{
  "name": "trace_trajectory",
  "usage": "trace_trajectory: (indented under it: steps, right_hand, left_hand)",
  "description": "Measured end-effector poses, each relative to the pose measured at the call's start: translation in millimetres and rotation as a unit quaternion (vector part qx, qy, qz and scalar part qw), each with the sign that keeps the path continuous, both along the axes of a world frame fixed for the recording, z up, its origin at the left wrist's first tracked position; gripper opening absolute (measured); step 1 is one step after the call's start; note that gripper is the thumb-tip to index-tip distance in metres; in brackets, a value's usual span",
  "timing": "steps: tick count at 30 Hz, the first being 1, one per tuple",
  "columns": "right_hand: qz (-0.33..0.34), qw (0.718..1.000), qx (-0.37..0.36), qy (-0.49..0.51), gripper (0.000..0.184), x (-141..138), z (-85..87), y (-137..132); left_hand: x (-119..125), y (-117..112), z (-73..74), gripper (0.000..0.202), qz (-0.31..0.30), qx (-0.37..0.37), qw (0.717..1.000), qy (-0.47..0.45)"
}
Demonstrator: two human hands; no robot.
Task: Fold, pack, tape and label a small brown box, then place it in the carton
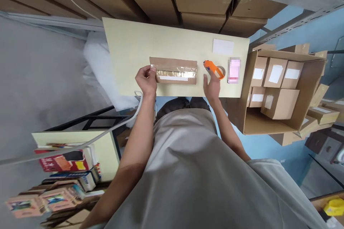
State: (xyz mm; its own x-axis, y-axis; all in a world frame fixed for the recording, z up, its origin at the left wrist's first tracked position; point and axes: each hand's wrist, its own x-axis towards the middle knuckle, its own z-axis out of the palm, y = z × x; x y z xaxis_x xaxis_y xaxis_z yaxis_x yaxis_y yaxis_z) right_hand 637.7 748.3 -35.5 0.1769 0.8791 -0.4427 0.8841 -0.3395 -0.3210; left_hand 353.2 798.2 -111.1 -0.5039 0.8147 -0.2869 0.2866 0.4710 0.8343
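My left fingers (pixel 153 71) pinch the taped box (pixel 174 64) by its left end on the desk (pixel 129 50); my right fingers (pixel 205 80), loosely spread, are at the orange tape dispenser (pixel 211 66), contact unclear. A slack pinch could let the box skid; a careless sweep could knock the dispenser.

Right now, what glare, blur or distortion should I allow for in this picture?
Head view: bright glare streaks the clear tape on the flat carton; the pink item is pixelated, hiding detail; wide-angle stretch skews the stacked items at lower left; the right hand looks slightly soft, possibly from motion.
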Motion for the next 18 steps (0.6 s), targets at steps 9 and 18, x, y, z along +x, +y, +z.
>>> trace_trajectory:
  steps: [9,18]
  right_hand:
    - [-0.083,0.987,0.016,0.136,0.084,-56,-36.8,-4]
    - [-0.108,0.933,0.15,0.309,0.096,-35,-74.6,-18]
  left_hand:
    - [-1,-7,-3.8,0.023,-0.044,0.041,0.998,-0.02]
    - [-10,-24,-18.0,0.027,-0.094,0.086,0.991,-0.051]
